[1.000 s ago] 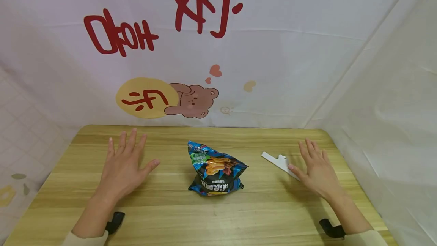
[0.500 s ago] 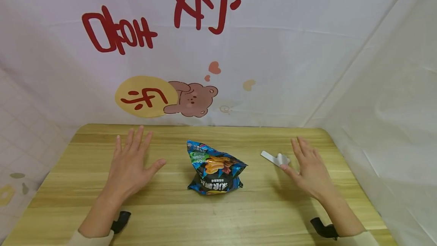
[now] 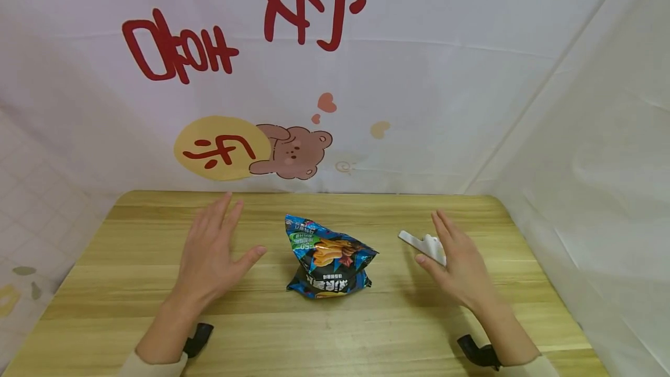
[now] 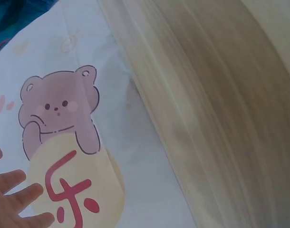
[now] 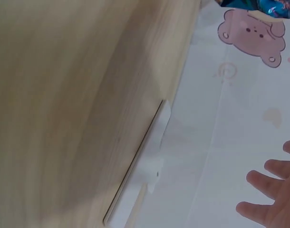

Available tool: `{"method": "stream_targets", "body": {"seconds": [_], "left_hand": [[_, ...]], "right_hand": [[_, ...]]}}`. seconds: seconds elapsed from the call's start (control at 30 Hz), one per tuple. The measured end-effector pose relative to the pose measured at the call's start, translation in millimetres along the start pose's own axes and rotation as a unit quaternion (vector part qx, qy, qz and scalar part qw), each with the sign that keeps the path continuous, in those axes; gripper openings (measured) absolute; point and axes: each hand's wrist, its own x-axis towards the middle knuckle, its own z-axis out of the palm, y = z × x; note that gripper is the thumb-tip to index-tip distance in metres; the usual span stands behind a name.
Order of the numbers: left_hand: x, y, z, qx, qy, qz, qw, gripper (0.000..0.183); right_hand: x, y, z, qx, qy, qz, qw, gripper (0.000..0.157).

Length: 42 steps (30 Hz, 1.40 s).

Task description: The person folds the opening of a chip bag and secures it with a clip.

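Mid-table in the head view, a blue and black snack bag [image 3: 330, 260] sits propped with its printing upside down. To its right lies a white bag clip [image 3: 415, 241], long and narrow with a small raised tab, partly covered by my right hand [image 3: 459, 263]. That hand hovers with straight fingers, its thumb overlapping the clip's near side in this view. My left hand [image 3: 210, 255] is held to the left of the bag, fingers extended and thumb spread toward it. Seen from the right wrist, the clip [image 5: 140, 166] stands apart from the fingertips. Neither hand holds anything.
A wooden table [image 3: 330, 330] carries everything. A white cloth backdrop [image 3: 445, 103] with red characters and a bear print rises behind its far edge, and more cloth [image 3: 602, 220] closes off the right side. Black wrist mounts [image 3: 199, 339] are on both forearms.
Both hands have moved inward, the left one rightward and the right one leftward over the clip, covering part of it. The bag and the clip have stayed in place.
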Motion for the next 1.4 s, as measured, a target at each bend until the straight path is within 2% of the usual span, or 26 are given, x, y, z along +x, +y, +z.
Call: {"method": "stream_targets", "body": {"seconds": [0.17, 0.47, 0.9, 1.27, 1.4], "left_hand": [[3.4, 8.7, 1.9, -0.015, 0.014, 0.007, 0.9998, 0.09], [12.5, 27.1, 9.9, -0.038, 0.059, 0.053, 0.9961, 0.092], [23.1, 43.9, 18.2, -0.061, 0.11, 0.108, 0.9861, 0.083], [35.5, 63.5, 25.9, -0.073, 0.123, 0.133, 0.9807, 0.082], [38.5, 69.6, 28.1, -0.069, 0.123, 0.141, 0.9799, 0.078]], "right_hand": [[2.3, -9.9, 5.5, 0.021, 0.015, -0.002, 1.0, 0.084], [3.9, -28.1, 14.3, 0.053, 0.038, -0.009, 0.998, 0.08], [5.0, -48.2, 24.3, 0.074, 0.031, -0.009, 0.997, 0.072], [11.4, -57.7, 34.2, 0.095, 0.06, -0.057, 0.992, 0.064], [13.4, -61.8, 35.5, 0.103, 0.056, -0.057, 0.991, 0.062]]}}
